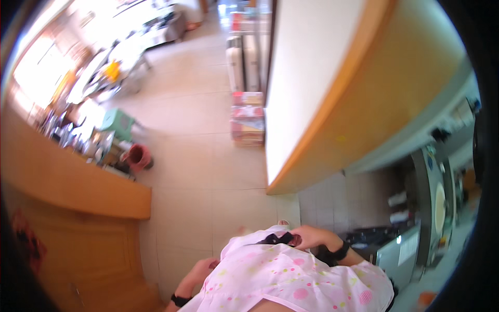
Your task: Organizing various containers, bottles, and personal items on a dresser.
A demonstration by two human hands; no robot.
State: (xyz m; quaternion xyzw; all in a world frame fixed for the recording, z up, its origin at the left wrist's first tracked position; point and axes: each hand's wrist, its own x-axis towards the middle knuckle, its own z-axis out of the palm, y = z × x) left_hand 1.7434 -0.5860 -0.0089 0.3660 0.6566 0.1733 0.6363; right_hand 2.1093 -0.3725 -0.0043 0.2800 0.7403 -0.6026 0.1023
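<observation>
My right hand [312,237] is curled in front of my waist, around one end of a black strap-like thing [275,238]; blur hides exactly what it is. My left hand [203,270] hangs low beside my other hip, its fingers bent and partly hidden by the pale pink dotted garment [273,273] that I wear. Whether that hand holds anything cannot be made out. A black band [342,251] circles my right wrist, and another band [181,300] is on the left one. The toe of one shoe [283,222] shows past the garment's hem.
Tiled floor [183,163] runs ahead between a wooden door frame [97,191] and a wood-edged wall [288,177]. A red-lined bin [137,155] and green stool [117,123] stand left. Stacked boxes [248,124] and a white suitcase [243,62] line the wall. A kitchen counter [427,187] lies right.
</observation>
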